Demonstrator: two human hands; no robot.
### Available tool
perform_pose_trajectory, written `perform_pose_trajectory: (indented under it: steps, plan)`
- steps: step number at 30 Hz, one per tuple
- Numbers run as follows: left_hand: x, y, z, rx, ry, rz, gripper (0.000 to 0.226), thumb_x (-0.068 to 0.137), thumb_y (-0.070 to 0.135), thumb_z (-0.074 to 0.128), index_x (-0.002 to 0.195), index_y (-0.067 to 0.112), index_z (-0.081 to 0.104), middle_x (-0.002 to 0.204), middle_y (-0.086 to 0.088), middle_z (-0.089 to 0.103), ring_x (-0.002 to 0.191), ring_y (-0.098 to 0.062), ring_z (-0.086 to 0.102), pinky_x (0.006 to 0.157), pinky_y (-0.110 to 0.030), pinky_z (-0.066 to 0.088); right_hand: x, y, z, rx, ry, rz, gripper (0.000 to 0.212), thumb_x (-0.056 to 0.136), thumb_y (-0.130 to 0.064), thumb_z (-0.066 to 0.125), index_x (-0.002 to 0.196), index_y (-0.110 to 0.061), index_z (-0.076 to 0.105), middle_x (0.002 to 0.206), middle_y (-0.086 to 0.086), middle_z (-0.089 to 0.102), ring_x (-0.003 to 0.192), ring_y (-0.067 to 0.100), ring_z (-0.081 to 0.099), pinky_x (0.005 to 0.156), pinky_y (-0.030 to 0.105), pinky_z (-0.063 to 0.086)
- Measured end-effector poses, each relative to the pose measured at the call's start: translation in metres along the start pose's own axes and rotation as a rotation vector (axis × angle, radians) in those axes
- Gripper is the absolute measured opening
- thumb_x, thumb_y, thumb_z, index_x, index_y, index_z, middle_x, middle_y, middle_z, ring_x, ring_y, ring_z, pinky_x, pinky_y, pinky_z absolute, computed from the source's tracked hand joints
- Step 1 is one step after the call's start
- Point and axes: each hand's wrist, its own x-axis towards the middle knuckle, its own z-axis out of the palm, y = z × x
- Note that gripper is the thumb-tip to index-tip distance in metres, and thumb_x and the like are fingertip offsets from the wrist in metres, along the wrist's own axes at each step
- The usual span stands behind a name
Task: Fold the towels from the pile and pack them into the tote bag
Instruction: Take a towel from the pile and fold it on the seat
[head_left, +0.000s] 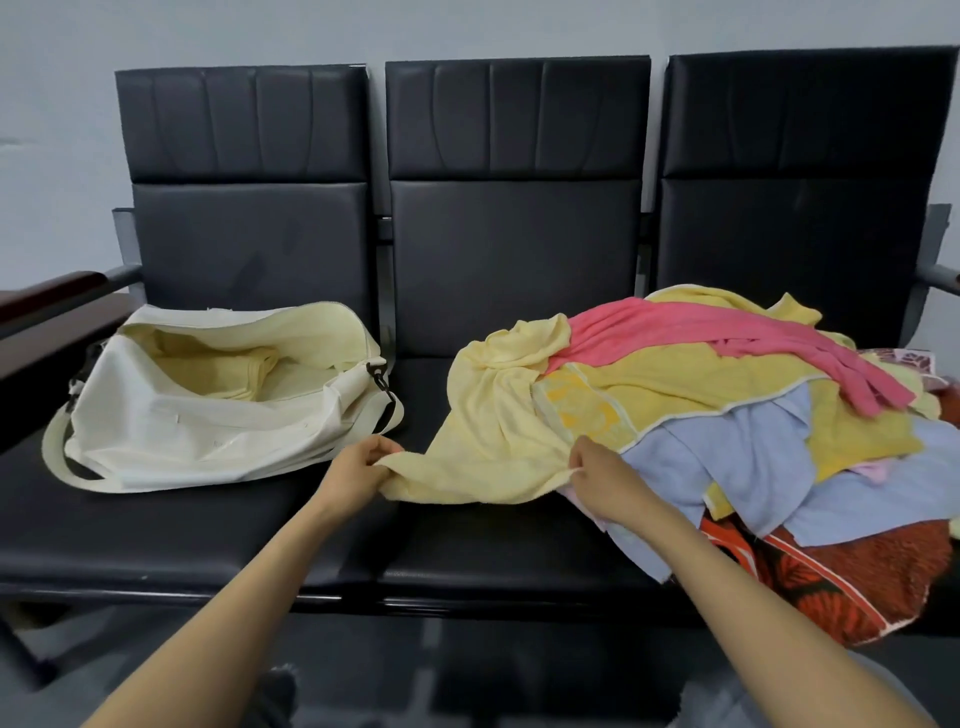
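Pale yellow towel (488, 431): near hem runs left–right between the hands, the body trailing back and rightward up onto the pile (737, 415). Left hand (363, 465) pinches the free corner. Right hand (592, 467) pinches the hem at the pile's edge. Hands apart, hem slack between them.

Tote bag (208, 421) lies to the left, mouth open (a folded yellow towel shows inside), nearer the left hand.

Surface: black padded bench (467, 545); its middle seat is the likely folding spot. Grey wall (467, 26) behind.
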Motion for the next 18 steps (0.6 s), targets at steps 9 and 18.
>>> perform_pose_trajectory:
  steps: [9,18]
  plan:
    - [-0.026,0.058,-0.046,-0.451,-0.101,0.070,0.028,0.080,0.024,0.075,0.098,0.004,0.068,0.086,-0.005,0.071,0.086,-0.019,0.066,0.068,-0.019,0.055,-0.017,0.009,-0.093,0.269,0.274,-0.056,0.017,0.095,-0.006,0.041,0.104,-0.008,0.055,0.105,0.005,0.052,0.095,0.022,0.048,0.065,0.027,0.035]
    - [-0.046,0.172,-0.095,-0.488,0.242,0.286,0.013,0.095,0.020,0.058,0.090,0.011,0.065,0.085,0.000,0.064,0.080,-0.013,0.060,0.075,-0.028,0.053,-0.048,-0.051,-0.197,-0.040,0.507,-0.254,0.019,0.098,-0.011,0.044,0.107,-0.006,0.060,0.100,0.007,0.046,0.093,0.026,0.049,0.072,0.030,0.030]
